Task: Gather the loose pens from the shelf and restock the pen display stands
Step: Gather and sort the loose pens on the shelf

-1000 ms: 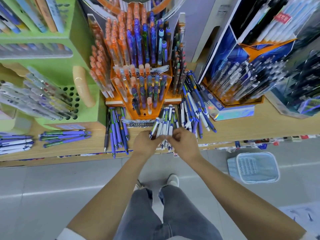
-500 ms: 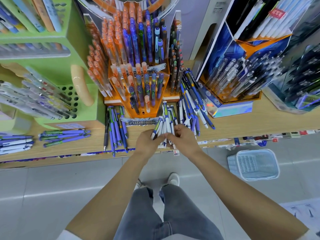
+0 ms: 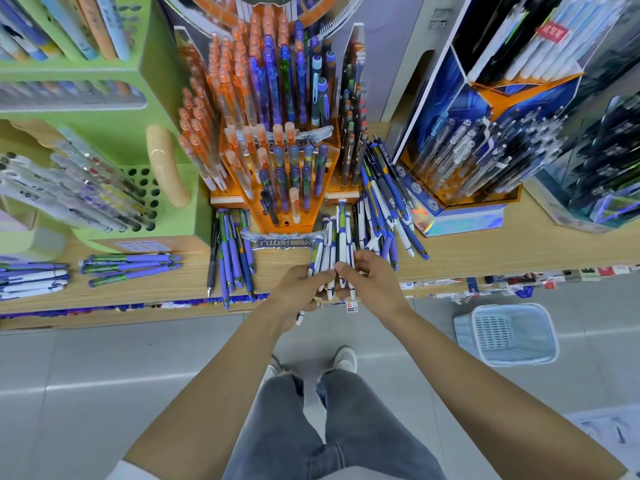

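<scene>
Pens, a white-and-blue bundle point(image 3: 333, 249), held over the wooden shelf's point(image 3: 485, 247) front edge, just below the orange pen stand point(image 3: 313, 202). Left hand point(image 3: 298, 292) fingers curl round the bundle; right hand point(image 3: 375, 285) thumb and fingers pinch it. Loose blue-white pens point(image 3: 381, 209) heaped right, beside the stand.

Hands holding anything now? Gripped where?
Yes. The left hand and right hand together grip one bundle of white-and-blue pens by its lower half; the upper ends stick out above the fingers.
</scene>
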A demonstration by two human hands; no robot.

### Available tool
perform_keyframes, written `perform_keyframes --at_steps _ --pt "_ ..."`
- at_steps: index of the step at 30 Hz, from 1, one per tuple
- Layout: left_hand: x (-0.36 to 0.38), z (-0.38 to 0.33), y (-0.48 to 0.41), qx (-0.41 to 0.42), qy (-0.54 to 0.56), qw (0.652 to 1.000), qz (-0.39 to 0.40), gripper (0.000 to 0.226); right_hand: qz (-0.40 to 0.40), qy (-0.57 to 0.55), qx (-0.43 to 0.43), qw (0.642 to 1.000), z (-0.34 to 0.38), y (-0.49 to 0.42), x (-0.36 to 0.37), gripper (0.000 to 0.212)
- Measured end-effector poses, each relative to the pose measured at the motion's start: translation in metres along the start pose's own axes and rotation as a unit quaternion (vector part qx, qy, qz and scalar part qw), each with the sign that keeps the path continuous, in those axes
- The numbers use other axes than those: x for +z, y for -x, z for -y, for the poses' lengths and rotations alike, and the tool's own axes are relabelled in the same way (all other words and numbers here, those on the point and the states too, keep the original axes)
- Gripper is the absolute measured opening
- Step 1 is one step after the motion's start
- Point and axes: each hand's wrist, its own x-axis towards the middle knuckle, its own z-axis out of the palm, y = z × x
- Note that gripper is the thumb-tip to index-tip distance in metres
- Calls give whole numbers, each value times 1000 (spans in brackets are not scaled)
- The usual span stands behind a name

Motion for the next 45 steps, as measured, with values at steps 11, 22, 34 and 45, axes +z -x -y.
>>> perform_keyframes --at_steps 11,22,34,45 --pt "14 17 16 32 25 999 -29 20 55 -40 -20 997 -9 9 -19 30" --pt "21 16 6 59 19 995 -82 16 8 -22 -35 999 -10 3 0 17" --pt "14 14 7 65 -12 996 -66 9 -10 -43 -8 999 -26 32 4 14" --pt "1 22 12 66 -36 997 -23 21 -45 -116 14 992 -9 26 12 12"
